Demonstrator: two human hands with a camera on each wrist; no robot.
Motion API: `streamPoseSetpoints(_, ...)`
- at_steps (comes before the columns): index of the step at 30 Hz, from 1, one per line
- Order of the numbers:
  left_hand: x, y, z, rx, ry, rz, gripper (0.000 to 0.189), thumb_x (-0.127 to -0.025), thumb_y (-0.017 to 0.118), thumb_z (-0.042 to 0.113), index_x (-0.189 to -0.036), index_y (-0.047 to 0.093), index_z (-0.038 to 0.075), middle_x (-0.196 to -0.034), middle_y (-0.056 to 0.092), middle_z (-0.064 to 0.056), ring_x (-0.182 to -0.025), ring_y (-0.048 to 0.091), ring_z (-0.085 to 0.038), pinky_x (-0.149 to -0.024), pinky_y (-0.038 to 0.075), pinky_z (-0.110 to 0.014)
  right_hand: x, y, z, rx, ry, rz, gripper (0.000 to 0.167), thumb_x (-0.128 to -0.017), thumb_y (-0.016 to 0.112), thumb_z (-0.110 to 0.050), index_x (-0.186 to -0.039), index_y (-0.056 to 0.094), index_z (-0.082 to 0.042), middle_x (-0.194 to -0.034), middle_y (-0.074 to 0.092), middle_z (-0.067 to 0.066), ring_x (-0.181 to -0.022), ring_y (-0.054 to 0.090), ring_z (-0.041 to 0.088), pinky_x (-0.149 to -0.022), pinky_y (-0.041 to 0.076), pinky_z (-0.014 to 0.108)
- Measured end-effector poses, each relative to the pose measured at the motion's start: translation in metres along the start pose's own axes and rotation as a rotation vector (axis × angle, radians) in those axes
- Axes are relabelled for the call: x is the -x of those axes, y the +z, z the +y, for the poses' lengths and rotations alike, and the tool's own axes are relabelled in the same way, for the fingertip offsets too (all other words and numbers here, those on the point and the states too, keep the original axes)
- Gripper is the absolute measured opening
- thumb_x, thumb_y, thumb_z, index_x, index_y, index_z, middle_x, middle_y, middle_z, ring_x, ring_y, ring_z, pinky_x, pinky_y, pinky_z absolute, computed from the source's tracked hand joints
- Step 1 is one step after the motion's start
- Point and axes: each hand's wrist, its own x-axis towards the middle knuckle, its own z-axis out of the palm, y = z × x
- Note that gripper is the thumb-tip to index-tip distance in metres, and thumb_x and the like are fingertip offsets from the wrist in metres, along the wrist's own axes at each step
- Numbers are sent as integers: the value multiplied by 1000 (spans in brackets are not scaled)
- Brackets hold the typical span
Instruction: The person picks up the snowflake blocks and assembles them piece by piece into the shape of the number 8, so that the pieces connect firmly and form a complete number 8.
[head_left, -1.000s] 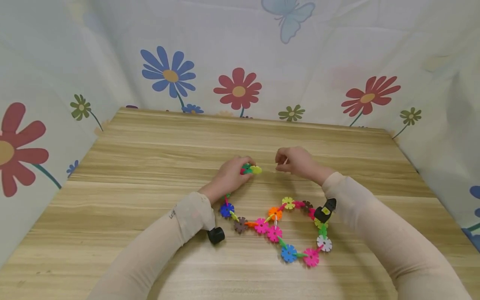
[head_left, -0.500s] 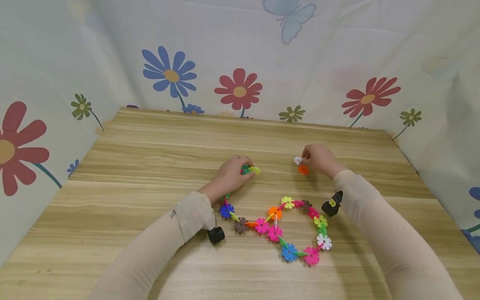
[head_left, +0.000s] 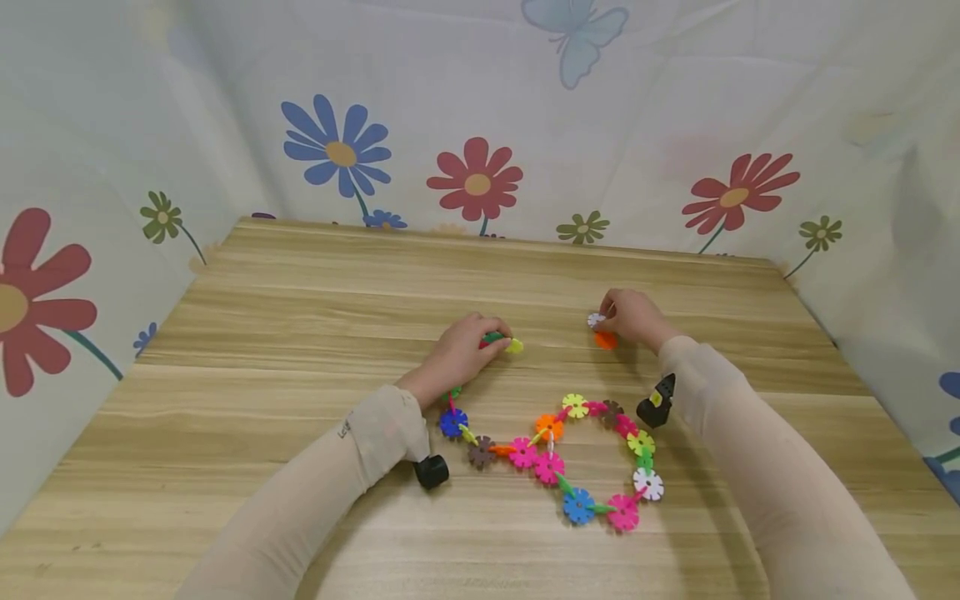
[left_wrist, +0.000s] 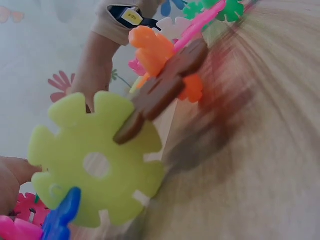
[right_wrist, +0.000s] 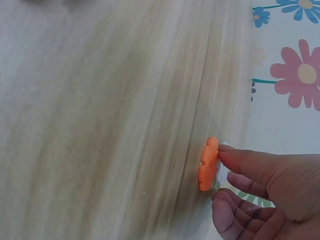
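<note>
Colourful snowflake discs, slotted together, form a chain on the table, with a loop [head_left: 623,513] at its right side. My left hand [head_left: 456,348] grips the chain's far end, where a green disc [head_left: 491,337] and a yellow disc [head_left: 515,346] show at the fingertips. To the right, my right hand [head_left: 636,318] pinches a white disc [head_left: 595,320] between thumb and fingers. An orange disc [head_left: 606,340] lies right against it, near the thumb in the right wrist view. Close up in the left wrist view are a yellow-green disc [left_wrist: 97,165] and a brown disc [left_wrist: 160,87].
The wood-grain table [head_left: 300,283] runs back to a flower-printed cloth [head_left: 420,83] hanging behind and at both sides. A black wrist camera [head_left: 431,472] hangs under the left cuff, close to the chain. Another wrist camera [head_left: 656,402] hangs beside the loop.
My right hand has moved right, away from the left hand, and the white and orange discs have come into view at its fingers. The green disc in my left hand has turned edge-on.
</note>
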Motion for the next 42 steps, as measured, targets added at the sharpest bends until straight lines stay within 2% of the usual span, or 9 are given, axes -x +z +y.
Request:
streamPoseSetpoints(7,0,0,-1,4,15,-8,21,-96,59,31,-110,69,19,-107,63,-4,-94,58,-20,-84,49,-37,0,-1,2,-69,-3,5,25,-88,68,-13,-101,53,3,-100,60,22,-84,55,29,-73,47,33)
streamPoseSetpoints(11,1,0,-1,7,22,-2,21,-96,59,31,-109,69,19,-105,64,-5,-91,57,-19,-81,48,-36,2,-2,0,-137,-27,10,20,-90,64,-8,-102,54,4,-95,64,21,-73,59,20,-63,47,24)
streamPoseSetpoints(14,1,0,-1,3,21,4,21,-96,59,31,-109,69,18,-104,64,-4,-87,56,-18,-78,47,-35,5,-3,-3,-200,-49,13,18,-91,62,-6,-102,55,6,-88,65,19,-63,60,15,-58,50,23)
streamPoseSetpoints(21,1,1,-2,-7,16,23,21,-95,59,32,-108,69,19,-99,63,-4,-80,52,-17,-72,43,-31,12,-5,-12,-269,-75,5,19,-94,60,-10,-104,56,6,-82,65,15,-57,59,12,-59,56,33)
streamPoseSetpoints(25,0,2,-2,-7,12,26,20,-95,59,32,-107,69,19,-98,62,-3,-78,50,-17,-69,42,-30,15,-4,-17,-320,-92,-8,20,-96,58,-12,-105,55,6,-83,68,19,-55,60,11,-56,54,30)
streamPoseSetpoints(29,0,1,-2,-3,9,23,20,-95,59,33,-107,70,19,-98,62,-3,-78,50,-17,-69,41,-30,19,-2,-25,-410,-107,-49,21,-96,57,-11,-106,53,6,-80,68,19,-54,59,10,-53,53,26)
streamPoseSetpoints(32,1,1,-1,1,10,22,21,-95,59,32,-107,70,19,-100,63,-4,-79,50,-17,-70,42,-30,23,0,-33,-464,-119,-89,20,-96,56,-10,-106,51,7,-76,66,15,-55,59,10,-54,54,28)
streamPoseSetpoints(37,0,1,-1,9,14,27,20,-95,60,32,-106,70,18,-100,63,-4,-79,51,-17,-70,42,-31,28,4,-47,-514,-149,-164,19,-97,55,-9,-106,50,6,-77,66,17,-58,60,12,-58,56,33)
streamPoseSetpoints(42,0,2,-1,12,21,39,19,-95,60,31,-105,70,18,-100,64,-4,-80,52,-17,-70,43,-31,32,11,-57,-543,-180,-214,18,-97,55,-9,-105,50,6,-80,67,20,-59,63,12,-59,57,33)
